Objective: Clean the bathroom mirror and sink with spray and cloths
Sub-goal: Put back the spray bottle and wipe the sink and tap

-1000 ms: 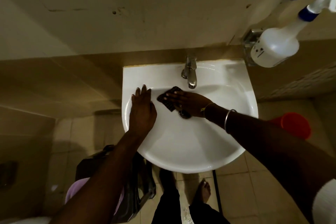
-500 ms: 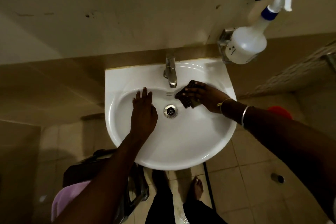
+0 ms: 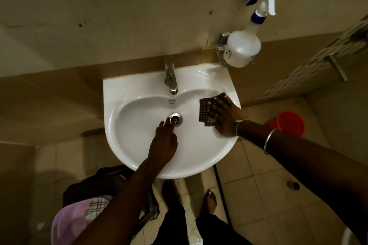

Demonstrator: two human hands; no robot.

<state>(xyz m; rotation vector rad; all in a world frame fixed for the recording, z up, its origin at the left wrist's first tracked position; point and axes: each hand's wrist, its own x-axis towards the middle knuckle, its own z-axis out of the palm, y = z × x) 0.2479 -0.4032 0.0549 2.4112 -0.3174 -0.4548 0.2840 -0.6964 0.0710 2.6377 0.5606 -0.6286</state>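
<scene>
wall (image 3: pixel 139 16): beige, fills the top half, a few dark marks; brown tile band under it, behind the sink.
floor (image 3: pixel 258 195): pale square tiles, dim light.
sink (image 3: pixel 127 85): white wall basin, centre of view, seen from above, rounded front edge.
dark seat (image 3: pixel 95 183): black frame thing on the floor, lower left, partly under the sink's front edge; cannot tell exactly what it is.
purple cloth (image 3: pixel 73 221): lilac fabric with a checked patch, lies on the dark seat, left forearm crosses over it.
spray bottle (image 3: pixel 243 47): white body, blue and white trigger head, sits in a metal holder (image 3: pixel 221 49) on the wall just past the sink's back right corner, neck leaning up the wall. Not held.
red bucket (image 3: pixel 286 123): on the floor right of the sink, behind the right forearm.
left hand (image 3: pixel 164 143): inside the basin, palm down, fingers straight and together, fingertips at the drain's near edge. Holds nothing.
right hand (image 3: pixel 225 117): palm down on the basin's right inner slope near the rim, fingers straight and slightly spread, pressing flat on the cloth.
cloth (image 3: pixel 203 111): dark, small dotted pattern, under the right hand's fingers, left edge sticks out toward the drain.
faucet (image 3: pixel 170 79): chrome, back centre, spout over the basin.
feet (image 3: pixel 209 201): bare, on the tiles below the sink.
drain (image 3: pixel 177 118): chrome ring, basin centre.
bangle (image 3: pixel 268 141): silver, on the right forearm.
</scene>
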